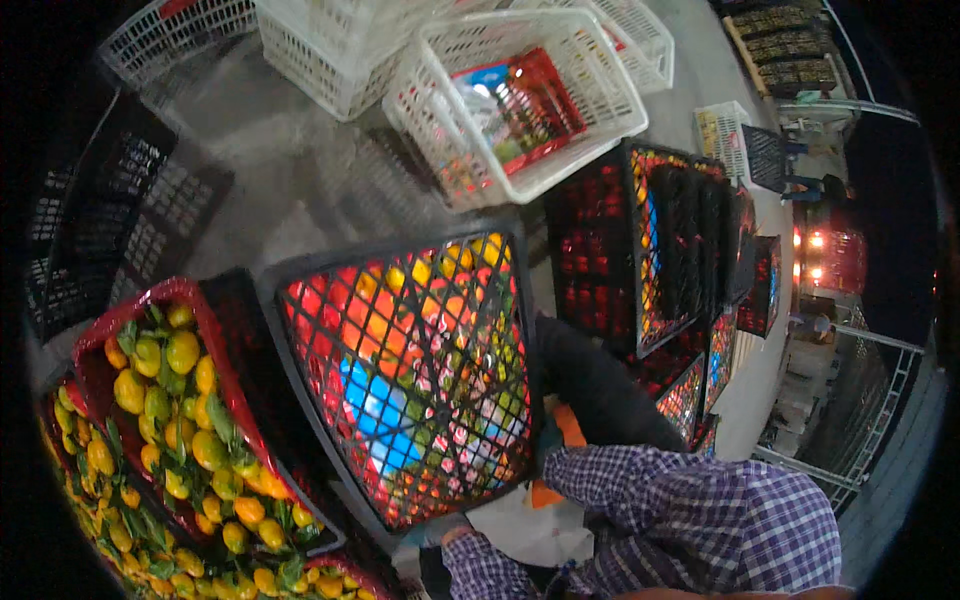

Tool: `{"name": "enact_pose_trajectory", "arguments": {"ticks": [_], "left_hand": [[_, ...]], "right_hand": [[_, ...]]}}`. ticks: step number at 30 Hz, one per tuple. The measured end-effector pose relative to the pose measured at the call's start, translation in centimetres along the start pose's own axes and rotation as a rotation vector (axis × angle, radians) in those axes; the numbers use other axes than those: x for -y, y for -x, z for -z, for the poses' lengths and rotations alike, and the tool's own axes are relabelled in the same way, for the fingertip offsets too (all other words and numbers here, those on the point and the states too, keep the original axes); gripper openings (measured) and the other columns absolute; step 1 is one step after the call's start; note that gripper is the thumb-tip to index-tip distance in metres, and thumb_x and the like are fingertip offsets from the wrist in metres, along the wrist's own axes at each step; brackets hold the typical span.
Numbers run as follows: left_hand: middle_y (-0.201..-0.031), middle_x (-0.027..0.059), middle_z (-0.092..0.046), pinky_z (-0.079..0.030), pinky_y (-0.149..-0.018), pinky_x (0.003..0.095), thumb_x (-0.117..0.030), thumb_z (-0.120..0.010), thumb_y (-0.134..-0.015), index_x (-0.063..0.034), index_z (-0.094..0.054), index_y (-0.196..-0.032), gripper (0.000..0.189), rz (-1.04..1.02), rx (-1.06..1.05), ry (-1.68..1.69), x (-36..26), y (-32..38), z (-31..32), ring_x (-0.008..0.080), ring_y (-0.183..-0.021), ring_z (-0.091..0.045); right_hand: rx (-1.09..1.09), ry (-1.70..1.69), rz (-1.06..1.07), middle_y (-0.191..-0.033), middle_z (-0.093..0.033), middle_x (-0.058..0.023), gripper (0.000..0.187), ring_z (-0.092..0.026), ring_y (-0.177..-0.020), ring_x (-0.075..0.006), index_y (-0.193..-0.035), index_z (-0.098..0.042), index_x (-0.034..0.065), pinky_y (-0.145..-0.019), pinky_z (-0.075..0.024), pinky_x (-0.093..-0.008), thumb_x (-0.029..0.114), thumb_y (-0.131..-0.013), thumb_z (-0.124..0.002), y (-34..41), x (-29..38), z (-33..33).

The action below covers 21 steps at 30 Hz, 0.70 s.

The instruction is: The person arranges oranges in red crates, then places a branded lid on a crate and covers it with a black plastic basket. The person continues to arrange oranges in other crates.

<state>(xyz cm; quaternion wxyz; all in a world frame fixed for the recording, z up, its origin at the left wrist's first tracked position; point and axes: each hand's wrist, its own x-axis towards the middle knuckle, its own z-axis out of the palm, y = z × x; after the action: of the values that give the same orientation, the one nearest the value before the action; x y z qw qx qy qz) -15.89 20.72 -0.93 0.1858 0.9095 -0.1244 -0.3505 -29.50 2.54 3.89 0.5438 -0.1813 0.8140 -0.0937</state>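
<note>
A black plastic crate (442, 375) fills the middle of the view, its lattice face towards me. Behind the lattice shows a brightly printed sheet with fruit and blossom pictures. My left hand (429, 531), apparently gloved, is at the crate's near lower corner. On the right side edge is my right hand (550, 442), dark and partly hidden beside the crate; both appear to grip it. To the left stands an open crate (247, 330) lined in red film, filled with yellow-green citrus (180, 405) and leaves.
White plastic baskets (465, 180) stand beyond, one holding printed red sheets (517, 105). Black crates (592, 247) are stacked at right, near my dark-trousered leg (607, 382). More black crates (112, 210) sit far left. Farther right are a person (821, 326) and vehicle lights (816, 240).
</note>
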Motion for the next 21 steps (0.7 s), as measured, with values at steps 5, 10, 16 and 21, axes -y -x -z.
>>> {"name": "enact_pose_trajectory", "arguments": {"ticks": [5,10,16,21], "left_hand": [[-0.158,0.0168,-0.038,-0.037,-0.112,0.0511,-0.064,-0.047,-0.097,-0.0050,-0.035,-0.155,0.084,0.181,0.034,0.434,-2.1,2.1,0.5,0.0381,-0.139,-0.043],[-0.161,0.0147,-0.035,-0.034,-0.115,0.0511,-0.064,-0.043,-0.099,-0.0076,-0.033,-0.157,0.082,0.651,0.039,1.125,-5.1,5.6,-2.1,0.0365,-0.142,-0.040],[-0.165,0.0122,-0.032,-0.030,-0.120,0.0512,-0.065,-0.037,-0.101,-0.0107,-0.031,-0.160,0.080,0.863,-0.027,1.518,-8.3,6.2,-5.7,0.0347,-0.146,-0.037],[-0.168,0.0100,-0.029,-0.026,-0.123,0.0512,-0.065,-0.033,-0.103,-0.0132,-0.030,-0.162,0.079,0.925,-0.211,1.690,-9.3,4.7,-1.6,0.0331,-0.150,-0.034]], "right_hand": [[0.007,-0.031,-0.005,-0.101,-0.068,-0.0014,0.038,-0.063,-0.091,-0.0174,-0.120,-0.067,0.0150,-0.081,-0.0515,-0.0319,0.045,-0.107,-0.049,1.0,-0.4,0.4],[0.022,0.006,-0.011,-0.099,-0.068,-0.0009,0.038,-0.062,-0.089,-0.0170,-0.119,-0.068,0.0156,-0.080,-0.0515,-0.0319,0.046,-0.107,-0.048,1.1,-1.5,1.0],[0.012,0.075,0.012,-0.096,-0.068,-0.0002,0.038,-0.062,-0.087,-0.0165,-0.117,-0.068,0.0163,-0.077,-0.0516,-0.0319,0.047,-0.107,-0.048,0.1,-2.6,1.8],[0.060,0.055,0.083,-0.093,-0.068,0.0003,0.038,-0.062,-0.086,-0.0160,-0.115,-0.069,0.0169,-0.076,-0.0516,-0.0318,0.048,-0.107,-0.048,-1.3,-0.4,2.2]]}}
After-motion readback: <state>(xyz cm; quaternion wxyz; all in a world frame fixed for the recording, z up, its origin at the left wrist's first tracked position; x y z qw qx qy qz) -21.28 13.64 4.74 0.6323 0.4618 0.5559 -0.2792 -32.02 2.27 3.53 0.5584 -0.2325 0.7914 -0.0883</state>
